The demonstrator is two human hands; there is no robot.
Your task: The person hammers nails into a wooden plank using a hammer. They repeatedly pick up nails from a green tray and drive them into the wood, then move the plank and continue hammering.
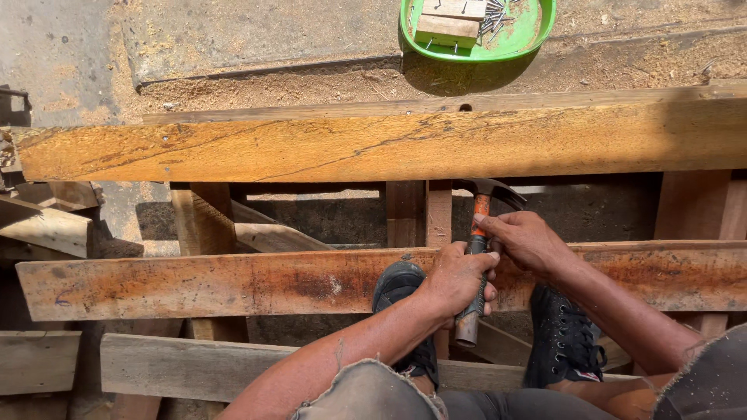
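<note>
Setting: an outdoor carpentry or woodworking yard, lit by direct sun; evidence follows. The concrete ground (233,47) carries a thick layer of sawdust; rough-sawn wooden planks (389,144) and beams are laid crosswise into an open frame, with stained and weathered faces; offcuts and further boards (47,229) are stacked at the left edge; a green plastic basin (529,35) on the ground holds loose nails (492,22) and small wood blocks (447,27); a claw hammer (476,233) with an orange-and-black handle is in use at the frame.
</note>
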